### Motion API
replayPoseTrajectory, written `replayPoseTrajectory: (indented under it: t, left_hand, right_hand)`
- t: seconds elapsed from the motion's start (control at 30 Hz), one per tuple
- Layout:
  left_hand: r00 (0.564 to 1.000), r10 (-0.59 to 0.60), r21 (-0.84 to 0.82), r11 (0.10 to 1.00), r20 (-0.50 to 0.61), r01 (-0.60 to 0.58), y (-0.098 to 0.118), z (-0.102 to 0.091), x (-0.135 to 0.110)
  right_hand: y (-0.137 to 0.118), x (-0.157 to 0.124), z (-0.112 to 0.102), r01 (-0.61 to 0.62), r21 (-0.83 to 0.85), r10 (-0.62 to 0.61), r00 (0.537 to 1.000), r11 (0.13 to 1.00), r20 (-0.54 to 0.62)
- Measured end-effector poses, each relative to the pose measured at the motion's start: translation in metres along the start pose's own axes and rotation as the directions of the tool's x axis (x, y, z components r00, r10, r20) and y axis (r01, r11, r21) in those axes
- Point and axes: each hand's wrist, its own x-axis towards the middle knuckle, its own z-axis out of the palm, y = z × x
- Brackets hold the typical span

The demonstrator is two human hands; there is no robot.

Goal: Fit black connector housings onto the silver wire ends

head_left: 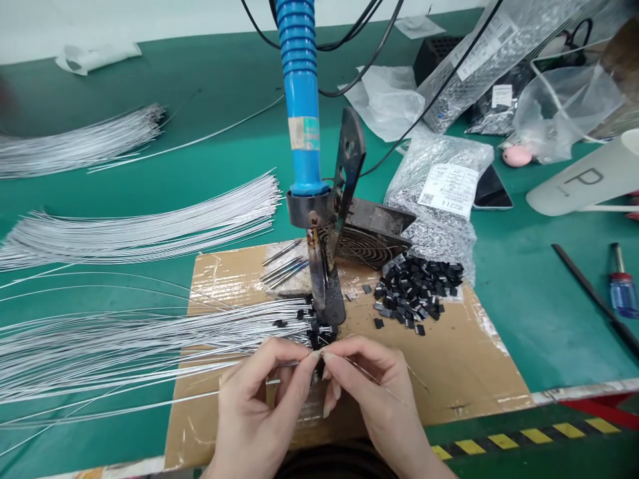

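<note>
My left hand (264, 406) is closed in a pinch, with a light grey wire running into its fingertips from the left. My right hand (382, 382) pinches close beside it, almost fingertip to fingertip; thin strands of wire (372, 376) come out between its fingers toward the lower right. What lies exactly between the fingertips is hidden. Just above the hands points the tip of a blue-handled soldering iron (303, 100), held upright in a metal stand (349, 159). Left of the tip lies a bundle of grey wires (150, 339), several with black pieces at their ends.
Under the hands is a cardboard sheet (474, 379) with a pile of small black pieces (419, 286). A fan (369, 243) stands behind the iron. More wire bundles (150, 229) lie left. Bubble-wrapped bags (434, 193), a phone (492, 189), a cup (589, 176) and a screwdriver (623, 286) are right.
</note>
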Motion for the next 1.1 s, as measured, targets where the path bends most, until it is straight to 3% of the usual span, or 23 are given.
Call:
replayPoseTrajectory:
  t: [0.4, 0.6, 0.9, 1.1]
  left_hand:
    - [0.997, 0.022, 0.022, 0.999, 0.073, -0.024, 0.003, -0.004, 0.001]
    - [1.000, 0.003, 0.037, 0.999, 0.030, -0.004, 0.003, -0.001, 0.000]
    - [0.999, 0.031, 0.112, 0.993, -0.013, -0.029, -0.001, 0.003, -0.003]
    - [0.998, -0.009, 0.050, 0.999, -0.061, 0.012, -0.003, 0.009, -0.006]
  right_hand:
    - [-0.021, 0.008, -0.012, -0.188, -0.052, 0.192, 0.976, 0.981, 0.098]
    - [-0.015, 0.005, -0.013, -0.138, -0.031, 0.141, 0.983, 0.990, 0.117]
    - [-0.001, 0.001, -0.002, -0.102, 0.106, 0.100, 0.995, 0.989, 0.024]
    - [0.005, 0.001, 0.009, -0.098, 0.209, 0.101, 0.995, 0.973, -0.005]
